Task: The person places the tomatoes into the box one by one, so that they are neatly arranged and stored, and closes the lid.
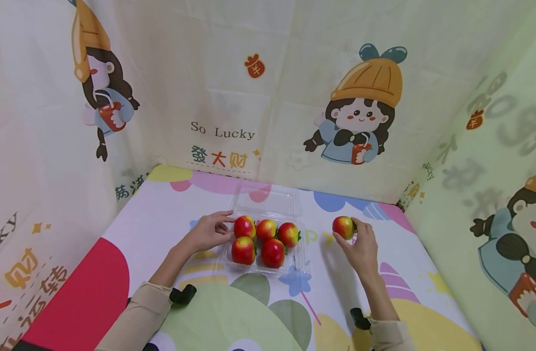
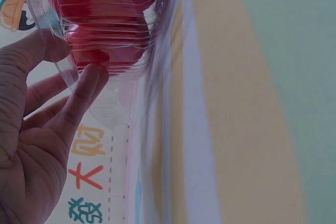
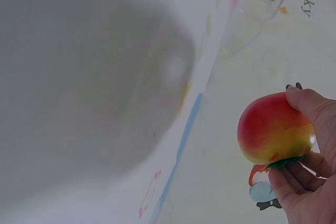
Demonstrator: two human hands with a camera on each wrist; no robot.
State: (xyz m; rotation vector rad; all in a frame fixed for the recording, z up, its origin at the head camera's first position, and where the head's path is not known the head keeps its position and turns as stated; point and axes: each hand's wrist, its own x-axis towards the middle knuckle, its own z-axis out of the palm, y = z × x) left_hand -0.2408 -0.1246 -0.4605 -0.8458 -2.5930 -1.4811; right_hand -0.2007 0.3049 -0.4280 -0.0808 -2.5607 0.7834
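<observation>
A clear plastic clamshell box point(image 1: 300, 253) sits on the table with its lid point(image 1: 268, 201) folded back away from me. Several red-and-yellow fruits point(image 1: 273, 253) stand in it in two rows. My left hand point(image 1: 211, 231) is at the box's left side; in the left wrist view its thumb and fingers pinch the rim point(image 2: 63, 59). To the right of the box, my right hand point(image 1: 361, 246) holds another red-and-yellow fruit point(image 3: 273, 129) above the table, between thumb and fingers. Green leaves on this fruit point down toward the fingers in the right wrist view.
The table is covered by a printed cloth point(image 1: 171, 214) with coloured shapes. Printed curtains point(image 1: 276, 97) close off the back and both sides. Black camera mounts point(image 1: 183, 295) sit on both wrists.
</observation>
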